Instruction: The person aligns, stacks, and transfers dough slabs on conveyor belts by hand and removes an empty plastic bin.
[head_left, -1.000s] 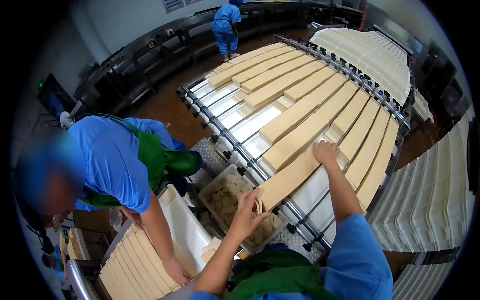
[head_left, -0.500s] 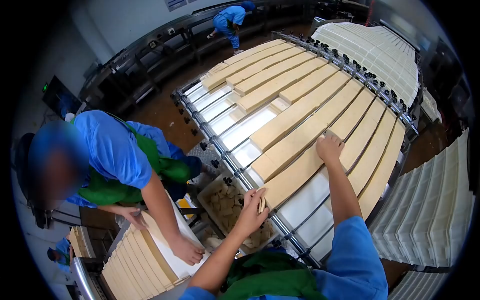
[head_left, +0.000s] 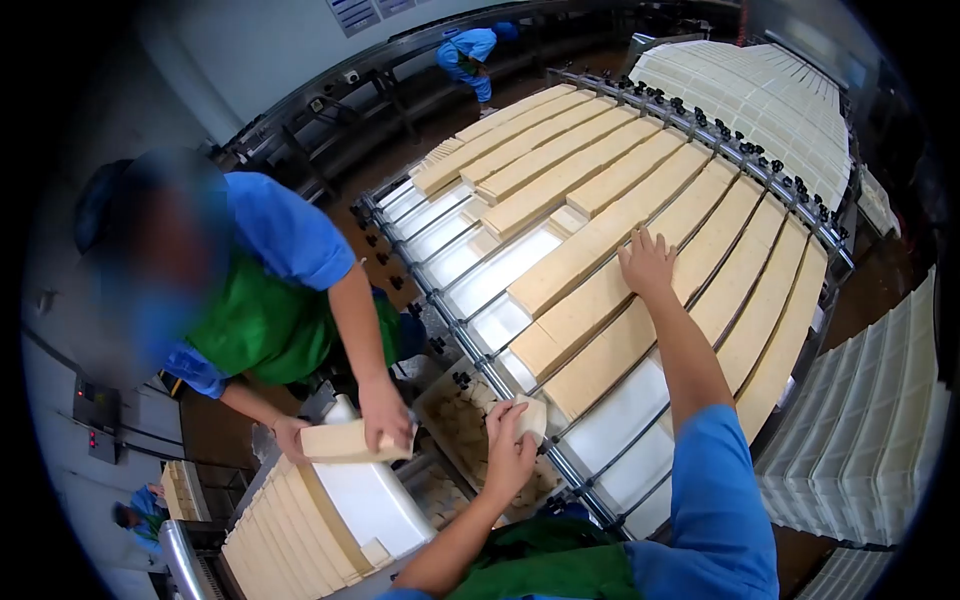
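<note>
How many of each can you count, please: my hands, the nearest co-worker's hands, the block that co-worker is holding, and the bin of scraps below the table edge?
Your hands: 2 (left hand, right hand)
Nearest co-worker's hands: 2
Block in the co-worker's grip: 1
Bin of scraps: 1
Total: 6

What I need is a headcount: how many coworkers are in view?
3: near coworker at left, bending coworker at top centre, distant coworker at lower left. Others may be hidden.
</note>
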